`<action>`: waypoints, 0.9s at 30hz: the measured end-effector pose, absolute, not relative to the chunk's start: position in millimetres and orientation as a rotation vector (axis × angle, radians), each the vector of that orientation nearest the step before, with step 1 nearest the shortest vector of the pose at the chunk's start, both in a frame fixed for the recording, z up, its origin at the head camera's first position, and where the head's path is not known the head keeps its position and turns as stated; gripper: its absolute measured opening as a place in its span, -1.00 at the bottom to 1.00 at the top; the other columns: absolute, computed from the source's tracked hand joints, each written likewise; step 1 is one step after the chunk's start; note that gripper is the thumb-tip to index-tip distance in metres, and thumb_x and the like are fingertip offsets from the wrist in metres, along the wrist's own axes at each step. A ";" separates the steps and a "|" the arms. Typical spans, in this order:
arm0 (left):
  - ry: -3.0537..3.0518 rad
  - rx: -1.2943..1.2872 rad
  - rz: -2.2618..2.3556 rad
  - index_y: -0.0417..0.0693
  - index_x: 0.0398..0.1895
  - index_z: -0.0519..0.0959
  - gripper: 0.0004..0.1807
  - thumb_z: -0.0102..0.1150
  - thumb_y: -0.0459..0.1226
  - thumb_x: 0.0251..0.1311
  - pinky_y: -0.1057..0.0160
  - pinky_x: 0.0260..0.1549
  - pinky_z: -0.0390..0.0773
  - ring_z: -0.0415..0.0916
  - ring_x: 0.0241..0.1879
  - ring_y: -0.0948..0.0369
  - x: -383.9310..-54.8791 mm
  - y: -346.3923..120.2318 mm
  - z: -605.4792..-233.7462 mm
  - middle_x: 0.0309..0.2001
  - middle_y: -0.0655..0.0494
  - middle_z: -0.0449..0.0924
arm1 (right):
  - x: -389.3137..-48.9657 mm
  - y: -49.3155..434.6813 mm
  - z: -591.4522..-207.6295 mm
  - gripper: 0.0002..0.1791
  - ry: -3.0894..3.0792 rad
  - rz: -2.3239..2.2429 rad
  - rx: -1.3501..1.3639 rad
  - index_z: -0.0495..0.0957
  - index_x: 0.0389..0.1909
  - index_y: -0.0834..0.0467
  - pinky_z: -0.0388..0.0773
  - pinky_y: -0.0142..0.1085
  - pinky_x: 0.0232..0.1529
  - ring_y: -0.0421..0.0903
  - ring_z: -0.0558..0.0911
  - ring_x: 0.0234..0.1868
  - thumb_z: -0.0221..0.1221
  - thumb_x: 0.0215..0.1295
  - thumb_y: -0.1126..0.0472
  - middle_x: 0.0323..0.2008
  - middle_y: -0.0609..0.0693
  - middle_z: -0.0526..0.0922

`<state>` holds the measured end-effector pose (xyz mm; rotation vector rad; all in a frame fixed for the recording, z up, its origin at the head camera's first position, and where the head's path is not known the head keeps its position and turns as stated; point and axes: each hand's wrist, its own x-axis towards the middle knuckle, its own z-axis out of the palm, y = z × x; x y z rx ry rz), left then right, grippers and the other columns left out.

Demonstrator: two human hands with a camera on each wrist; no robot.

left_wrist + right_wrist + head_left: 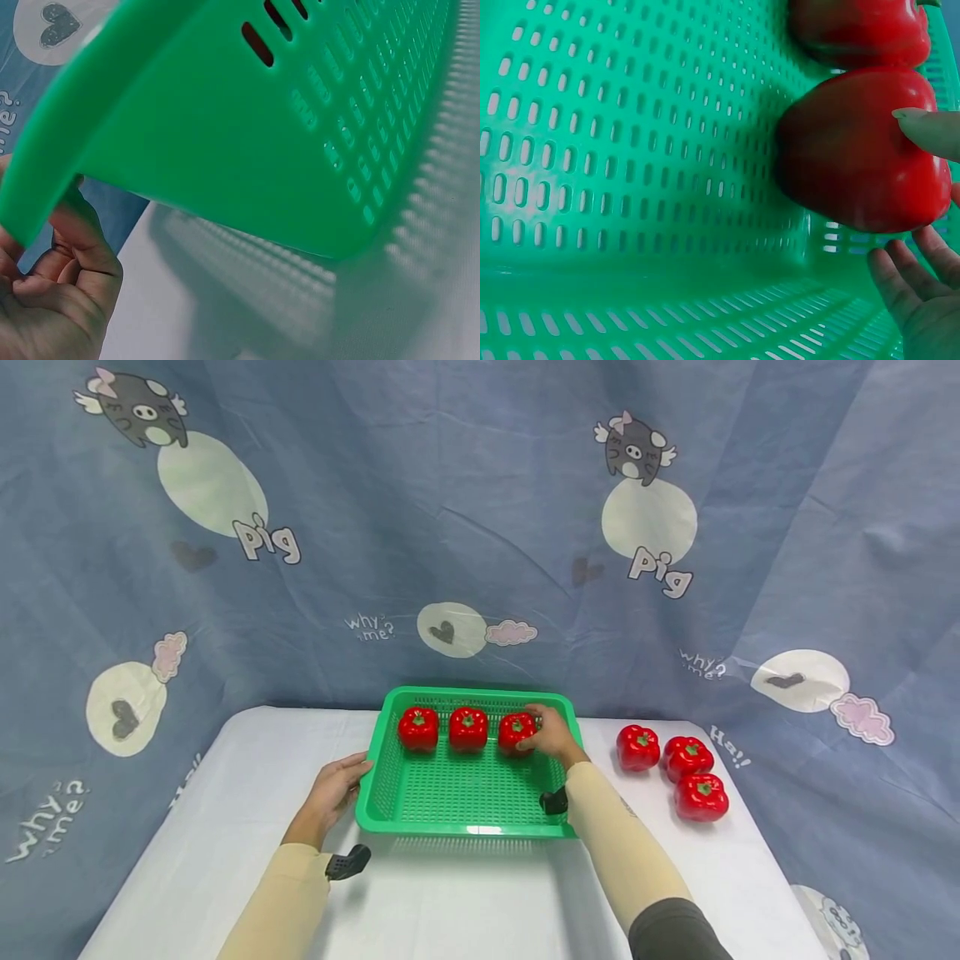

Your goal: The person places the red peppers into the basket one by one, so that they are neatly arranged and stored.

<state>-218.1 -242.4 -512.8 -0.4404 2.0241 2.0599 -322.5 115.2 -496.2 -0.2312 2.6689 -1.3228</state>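
Note:
A green plastic basket with slotted sides stands on the white table. At its left rim my left hand grips the edge, with fingers curled beneath the lip in the left wrist view. Inside, along the far wall, sit a red bell pepper on the left, another in the middle and a third bell pepper on the right. My right hand reaches over the right side and holds this third one. In the right wrist view its thumb presses the pepper's skin, with fingers around the opposite side.
Three more red bell peppers lie on the table right of the basket: one at the back, one beside it and one nearer. A blue printed cloth hangs behind the white table.

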 end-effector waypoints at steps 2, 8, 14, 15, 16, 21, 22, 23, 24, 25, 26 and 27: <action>2.025 -0.440 2.058 -0.34 0.38 0.23 -0.43 0.04 -0.24 0.39 0.45 -0.10 0.59 0.52 -0.18 0.47 -219.2 -241.9 -513.7 0.23 -0.11 0.43 | -321.6 116.2 -495.3 -0.18 2.674 -1.322 -0.251 0.35 0.28 0.31 0.51 0.01 0.14 0.21 0.43 0.19 0.41 -0.11 0.49 0.20 0.28 0.42; 2.013 -0.457 2.060 -0.33 0.38 0.23 -0.42 0.06 -0.25 0.38 0.44 -0.08 0.59 0.52 -0.19 0.47 -220.8 -240.9 -513.4 0.27 -0.16 0.39 | -317.9 120.8 -490.3 -0.18 2.649 -1.361 -0.245 0.34 0.30 0.27 0.48 0.02 0.18 0.23 0.37 0.25 0.40 -0.08 0.48 0.27 0.26 0.36; 2.027 -0.456 2.041 -0.32 0.39 0.22 -0.42 0.04 -0.24 0.38 0.44 -0.05 0.58 0.51 -0.18 0.49 -219.5 -240.0 -510.4 0.33 -0.20 0.30 | -311.1 129.1 -479.0 -0.20 2.613 -1.441 -0.200 0.33 0.32 0.19 0.44 0.06 0.22 0.23 0.30 0.32 0.39 -0.02 0.44 0.33 0.20 0.30; 2.026 -0.455 2.043 -0.32 0.39 0.22 -0.41 0.05 -0.24 0.38 0.44 -0.05 0.58 0.51 -0.18 0.49 -219.2 -239.9 -510.1 0.33 -0.20 0.31 | -309.8 130.6 -476.8 -0.21 2.615 -1.450 -0.195 0.34 0.31 0.17 0.44 0.05 0.22 0.21 0.31 0.32 0.39 -0.01 0.43 0.33 0.18 0.31; 2.025 -0.452 2.044 -0.32 0.39 0.22 -0.41 0.05 -0.23 0.38 0.44 -0.05 0.58 0.51 -0.18 0.49 -218.8 -240.0 -509.8 0.33 -0.19 0.32 | -308.5 132.4 -474.7 -0.22 2.620 -1.453 -0.195 0.35 0.30 0.15 0.45 0.05 0.21 0.20 0.31 0.32 0.40 0.00 0.42 0.33 0.17 0.31; 2.016 -0.454 2.054 -0.33 0.38 0.22 -0.42 0.04 -0.23 0.39 0.46 -0.11 0.59 0.52 -0.21 0.50 -217.2 -240.4 -509.4 0.23 -0.07 0.45 | -300.5 144.7 -466.2 -0.24 2.590 -1.528 -0.231 0.33 0.32 0.16 0.48 0.06 0.17 0.22 0.32 0.32 0.38 0.04 0.40 0.33 0.20 0.29; 2.016 -0.448 2.053 -0.33 0.39 0.22 -0.42 0.04 -0.24 0.40 0.46 -0.11 0.59 0.53 -0.21 0.50 -217.0 -240.6 -509.4 0.20 -0.04 0.47 | -298.8 148.2 -465.0 -0.23 2.581 -1.548 -0.232 0.32 0.33 0.16 0.48 0.07 0.18 0.22 0.31 0.32 0.37 0.05 0.39 0.33 0.21 0.29; 2.016 -0.444 2.054 -0.33 0.39 0.22 -0.42 0.03 -0.24 0.40 0.47 -0.12 0.59 0.53 -0.21 0.51 -216.8 -240.6 -509.4 0.17 0.00 0.49 | -297.0 152.3 -464.2 -0.22 2.567 -1.575 -0.231 0.29 0.35 0.17 0.47 0.08 0.18 0.22 0.30 0.32 0.36 0.07 0.39 0.34 0.22 0.28; 2.018 -0.439 2.054 -0.34 0.38 0.22 -0.43 0.02 -0.24 0.40 0.47 -0.13 0.59 0.53 -0.22 0.51 -216.7 -240.3 -509.4 0.14 0.03 0.51 | -295.5 156.6 -463.9 -0.21 2.554 -1.605 -0.218 0.28 0.36 0.16 0.46 0.08 0.20 0.21 0.30 0.33 0.36 0.07 0.39 0.34 0.21 0.28; 2.018 -0.439 2.057 -0.34 0.38 0.22 -0.43 0.02 -0.25 0.40 0.46 -0.13 0.59 0.54 -0.22 0.50 -216.5 -240.0 -509.2 0.11 0.05 0.53 | -293.9 161.1 -463.7 -0.20 2.540 -1.637 -0.208 0.26 0.37 0.16 0.44 0.09 0.21 0.21 0.29 0.34 0.36 0.08 0.38 0.34 0.21 0.27; 2.016 -0.438 2.060 -0.34 0.38 0.22 -0.43 0.02 -0.25 0.40 0.46 -0.13 0.59 0.54 -0.22 0.50 -216.5 -239.6 -509.0 0.09 0.08 0.55 | -292.6 165.7 -463.7 -0.19 2.528 -1.667 -0.198 0.24 0.38 0.17 0.42 0.10 0.23 0.22 0.28 0.34 0.35 0.09 0.38 0.34 0.22 0.27; 2.014 -0.439 2.061 -0.34 0.38 0.22 -0.43 0.02 -0.25 0.40 0.46 -0.13 0.60 0.55 -0.23 0.50 -216.5 -239.3 -508.9 0.06 0.11 0.56 | -291.5 170.5 -464.0 -0.19 2.521 -1.690 -0.188 0.23 0.38 0.18 0.41 0.10 0.24 0.22 0.27 0.35 0.35 0.10 0.37 0.34 0.23 0.26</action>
